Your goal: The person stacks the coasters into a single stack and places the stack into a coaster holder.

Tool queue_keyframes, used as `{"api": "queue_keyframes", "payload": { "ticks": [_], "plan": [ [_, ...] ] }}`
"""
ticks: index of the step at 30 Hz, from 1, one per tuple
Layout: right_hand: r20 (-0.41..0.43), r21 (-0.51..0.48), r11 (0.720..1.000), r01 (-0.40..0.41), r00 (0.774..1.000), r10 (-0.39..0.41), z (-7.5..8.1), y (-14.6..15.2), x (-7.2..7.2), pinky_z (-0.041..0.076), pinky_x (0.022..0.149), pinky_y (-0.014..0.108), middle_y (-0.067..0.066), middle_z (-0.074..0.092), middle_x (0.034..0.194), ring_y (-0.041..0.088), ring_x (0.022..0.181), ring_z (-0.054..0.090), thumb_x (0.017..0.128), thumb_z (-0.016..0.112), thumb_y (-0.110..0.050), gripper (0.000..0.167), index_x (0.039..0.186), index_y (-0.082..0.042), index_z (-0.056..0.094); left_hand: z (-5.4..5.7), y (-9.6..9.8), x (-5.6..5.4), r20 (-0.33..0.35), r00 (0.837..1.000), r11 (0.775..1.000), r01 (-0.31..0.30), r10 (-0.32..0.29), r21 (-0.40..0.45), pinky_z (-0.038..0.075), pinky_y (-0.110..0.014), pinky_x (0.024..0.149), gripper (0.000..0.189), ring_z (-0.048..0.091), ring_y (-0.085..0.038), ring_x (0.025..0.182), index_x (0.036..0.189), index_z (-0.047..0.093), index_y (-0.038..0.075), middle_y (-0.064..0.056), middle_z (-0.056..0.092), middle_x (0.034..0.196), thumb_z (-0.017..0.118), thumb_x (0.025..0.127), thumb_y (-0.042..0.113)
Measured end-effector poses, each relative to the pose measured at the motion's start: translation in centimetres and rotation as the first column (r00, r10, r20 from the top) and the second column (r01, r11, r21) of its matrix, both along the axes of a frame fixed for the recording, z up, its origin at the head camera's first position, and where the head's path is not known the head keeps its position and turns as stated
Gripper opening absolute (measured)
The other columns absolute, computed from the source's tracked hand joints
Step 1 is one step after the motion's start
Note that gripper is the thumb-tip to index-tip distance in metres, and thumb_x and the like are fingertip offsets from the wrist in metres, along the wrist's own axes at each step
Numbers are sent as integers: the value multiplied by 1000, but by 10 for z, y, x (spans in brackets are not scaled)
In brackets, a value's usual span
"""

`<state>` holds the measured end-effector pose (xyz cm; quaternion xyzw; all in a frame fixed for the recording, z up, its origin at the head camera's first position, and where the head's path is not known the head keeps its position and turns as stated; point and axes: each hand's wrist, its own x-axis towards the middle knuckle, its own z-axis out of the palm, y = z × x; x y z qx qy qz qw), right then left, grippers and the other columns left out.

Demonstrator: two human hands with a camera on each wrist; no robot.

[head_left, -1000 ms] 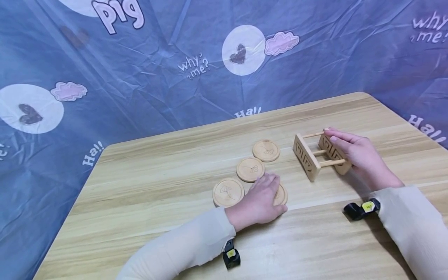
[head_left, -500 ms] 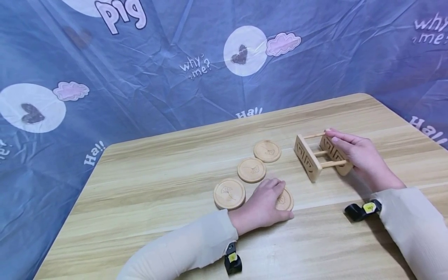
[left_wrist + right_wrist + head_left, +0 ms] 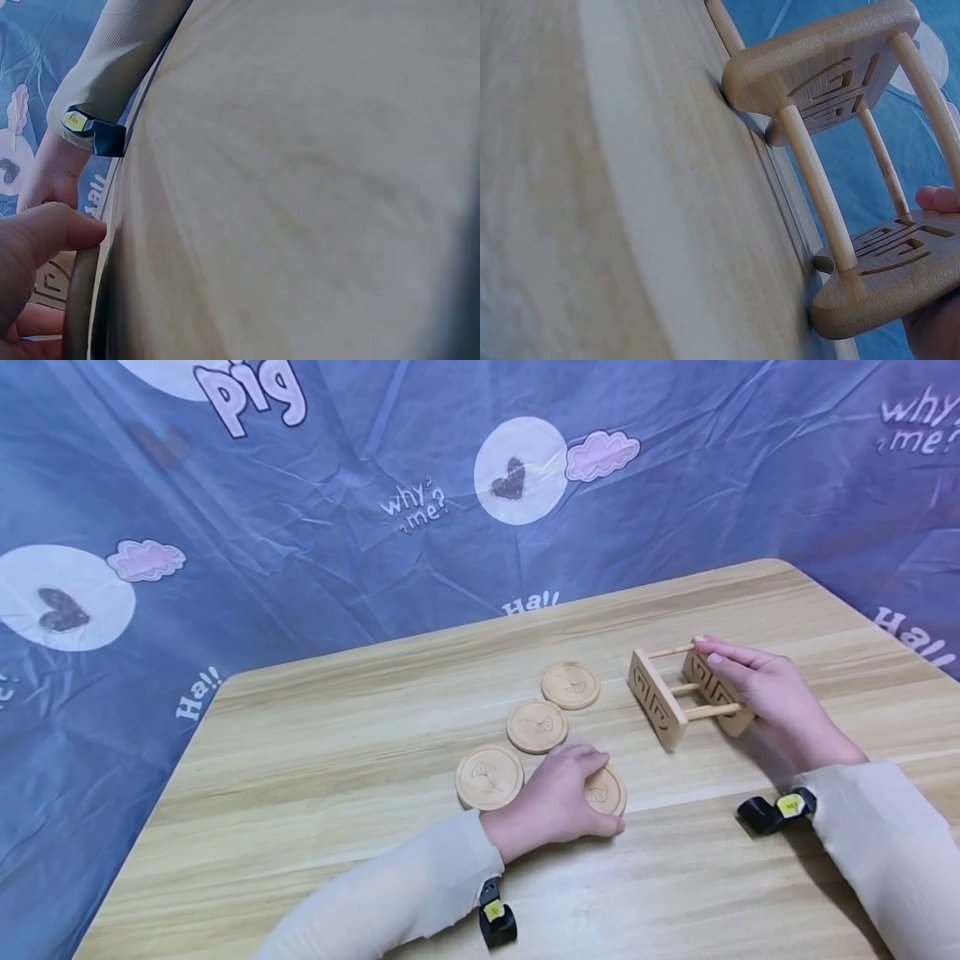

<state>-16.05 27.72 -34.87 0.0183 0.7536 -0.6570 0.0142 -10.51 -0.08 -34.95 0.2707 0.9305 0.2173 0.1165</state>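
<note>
Left hand (image 3: 553, 800) — pinching wooden disc (image 3: 609, 790) by its rim; right hand (image 3: 780, 697) — clamped on rack (image 3: 658, 703). Step, apparently: disc pickup; next calls for steady lift.

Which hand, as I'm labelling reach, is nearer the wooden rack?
Right. The right hand grips the rack; the left hand holds a coaster, apart, to the rack's left.

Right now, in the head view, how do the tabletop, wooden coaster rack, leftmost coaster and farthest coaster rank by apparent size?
1. Tabletop
2. Wooden coaster rack
3. Leftmost coaster and farthest coaster, unranked: the leftmost looks larger, but also lies nearer the camera.
</note>
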Motion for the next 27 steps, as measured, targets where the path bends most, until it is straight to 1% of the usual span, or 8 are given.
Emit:
{"api": "queue_keyframes", "payload": {
  "ticks": [2,5,10,16,18,23,25,27],
  "plan": [
    [1,-37,999,0,1000,0,0,0,0,24,108,16,-13,32,146,8,138,22,92,56,-30,43,134,-23,48,0,-1,0,2,1000,1000,-6,6,15,30,-18,106,78,41,-11,126,133,50,13,3,48,135,79,66,41],
    [7,-14,1000,11,1000,-11,1,0,0,27,107,16,-17,35,144,8,138,24,91,56,-31,41,131,-27,50,1,-5,1,0,1000,999,-15,15,41,33,-19,104,78,43,-11,123,132,52,13,3,50,133,79,65,42],
    [18,-25,1000,8,1000,-7,1,0,-1,28,107,16,-17,35,144,9,138,24,91,57,-31,41,131,-27,50,4,-11,2,-24,1000,998,-10,12,68,36,-20,101,78,46,-12,119,129,53,12,2,52,129,79,63,44],
    [10,91,996,1,1000,-2,3,0,0,32,103,12,-14,32,147,6,136,27,92,54,-36,51,138,-20,41,15,-15,-1,-50,999,995,23,-18,99,37,-22,101,77,45,-13,118,128,54,11,1,52,129,80,63,41],
    [2,70,998,-4,1000,4,3,-1,0,30,104,12,-13,33,146,5,136,28,92,54,-35,50,138,-19,42,19,-17,-3,-58,998,993,23,-16,114,37,-21,101,76,45,-13,117,127,54,10,1,52,128,80,62,39],
    [18,-2,1000,2,1000,-2,4,-1,0,28,106,15,-12,31,147,7,137,25,92,56,-31,43,133,-25,48,26,-21,-5,-84,996,990,5,7,143,38,-23,100,75,45,-14,116,126,55,9,1,53,126,80,62,37],
    [31,21,1000,4,1000,-5,6,-1,0,27,107,16,-9,28,149,8,138,24,92,55,-32,43,133,-27,47,29,-24,-5,-86,996,988,-2,15,154,38,-24,101,74,45,-14,117,126,54,9,1,53,125,79,62,36],
    [38,78,997,2,999,-5,7,-2,0,27,107,17,-8,25,151,10,139,22,92,53,-35,44,135,-27,44,31,-28,-6,-73,997,985,-17,30,171,37,-24,101,74,44,-15,118,127,54,8,1,52,126,79,62,34]
  ]
}}
